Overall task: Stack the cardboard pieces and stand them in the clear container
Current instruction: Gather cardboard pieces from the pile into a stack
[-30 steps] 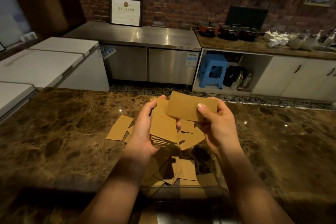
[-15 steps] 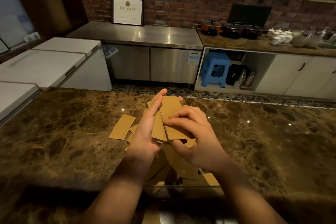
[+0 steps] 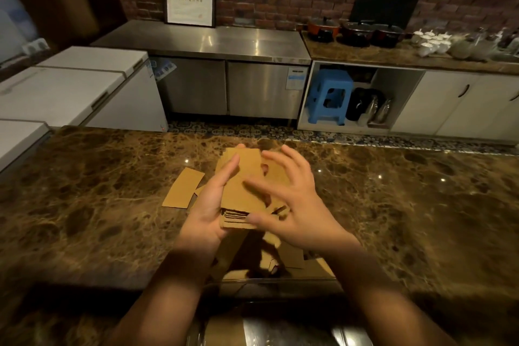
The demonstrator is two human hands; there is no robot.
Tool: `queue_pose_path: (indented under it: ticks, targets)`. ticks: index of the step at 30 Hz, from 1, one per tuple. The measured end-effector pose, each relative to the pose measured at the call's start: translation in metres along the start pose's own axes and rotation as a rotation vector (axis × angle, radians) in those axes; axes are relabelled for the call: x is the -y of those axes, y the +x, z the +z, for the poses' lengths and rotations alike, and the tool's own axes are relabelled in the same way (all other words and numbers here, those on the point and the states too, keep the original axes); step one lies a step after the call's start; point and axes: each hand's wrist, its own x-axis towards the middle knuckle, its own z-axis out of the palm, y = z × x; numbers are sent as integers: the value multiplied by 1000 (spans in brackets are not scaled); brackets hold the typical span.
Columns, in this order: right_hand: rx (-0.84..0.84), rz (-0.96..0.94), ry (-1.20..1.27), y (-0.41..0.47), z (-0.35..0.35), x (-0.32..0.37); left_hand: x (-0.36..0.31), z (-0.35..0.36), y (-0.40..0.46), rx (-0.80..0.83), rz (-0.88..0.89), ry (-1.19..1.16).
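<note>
My left hand (image 3: 209,205) grips a stack of brown cardboard pieces (image 3: 243,177) above the marble counter (image 3: 84,199), thumb on the top piece and fingers under it. My right hand (image 3: 292,205) hovers over the stack's right side with its fingers spread and blurred; its thumb touches the stack's near edge. Loose cardboard pieces lie on the counter: one (image 3: 183,187) to the left of the stack, several more (image 3: 295,258) under my hands. The clear container (image 3: 280,329) sits at the bottom edge, partly hidden by my forearms, with a cardboard piece inside.
The marble counter extends widely to both sides. Beyond it are white chest freezers (image 3: 64,87) at left, a steel cabinet (image 3: 224,64) ahead, a blue stool (image 3: 328,95) and a side counter with pots (image 3: 356,34) at right.
My right hand laid its cardboard piece on the stack held by my left hand, then let go and spread its fingers. The stack now looks squared up.
</note>
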Motion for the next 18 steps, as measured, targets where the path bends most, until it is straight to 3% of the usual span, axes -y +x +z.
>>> queue_pose_path:
  ticks: [3, 5, 7, 12, 18]
  targets:
    - [-51, 467, 74, 14, -7, -45, -12, -5, 12, -43, -13, -152]
    - [77, 808, -15, 24, -10, -80, -17, -14, 13, -59, 12, -143]
    - [236, 976, -45, 28, -5, -105, -21, -21, 16, -79, 31, -145]
    - [260, 999, -98, 48, 28, -116, -21, -23, 29, -120, 54, -166]
    - [175, 979, -58, 88, 63, -102, -15, -27, 41, -137, 76, -164]
